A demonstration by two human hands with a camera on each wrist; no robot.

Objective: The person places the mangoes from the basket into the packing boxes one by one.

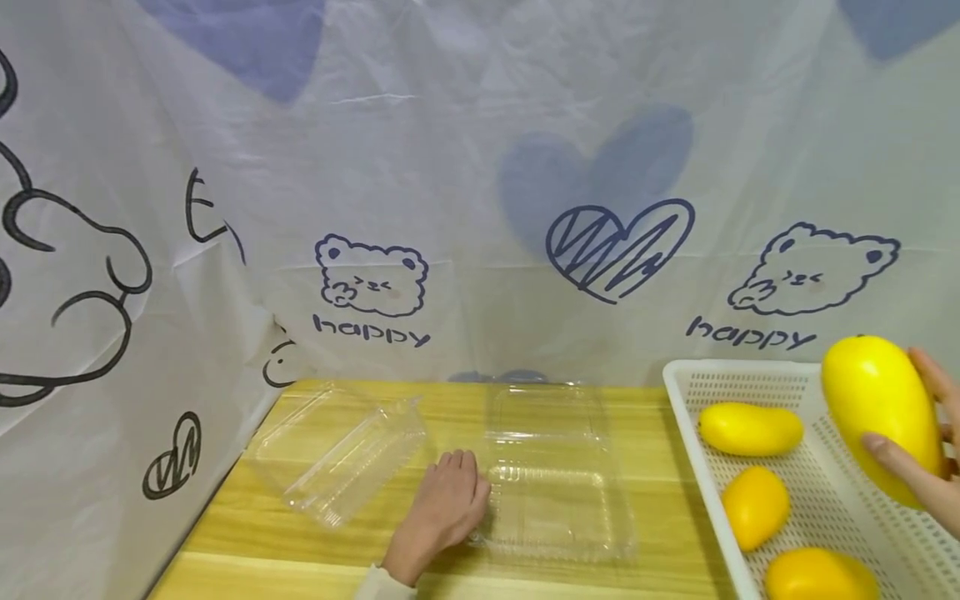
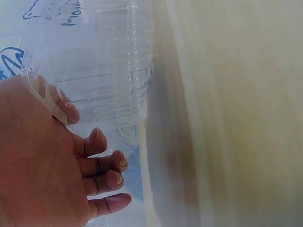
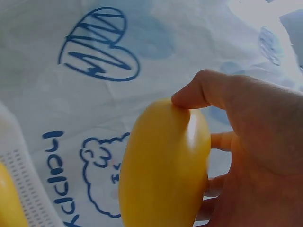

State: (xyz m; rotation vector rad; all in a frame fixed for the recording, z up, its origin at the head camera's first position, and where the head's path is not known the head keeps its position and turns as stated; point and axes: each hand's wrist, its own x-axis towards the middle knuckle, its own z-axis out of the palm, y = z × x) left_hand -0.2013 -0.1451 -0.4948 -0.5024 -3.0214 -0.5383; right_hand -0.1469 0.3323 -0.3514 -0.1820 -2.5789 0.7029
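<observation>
My right hand [image 1: 933,467] grips a large yellow mango [image 1: 877,412] above the right side of a white perforated basket [image 1: 678,408]. In the right wrist view the thumb presses one end of the mango, with the other fingers along its side. On the wooden table, my left hand [image 1: 448,500] is at the left edge of an opened clear plastic clamshell box [image 1: 551,508]. Its thumb [image 2: 66,106] touches the box's rim in the left wrist view, while the other fingers lie loosely bent, apart from the box.
Several yellow mangoes lie in the basket, one [image 1: 750,429] near its back. Another clear plastic box [image 1: 345,458] stands open at the table's left. A white printed cloth [image 1: 480,167] hangs behind the table and along its left side.
</observation>
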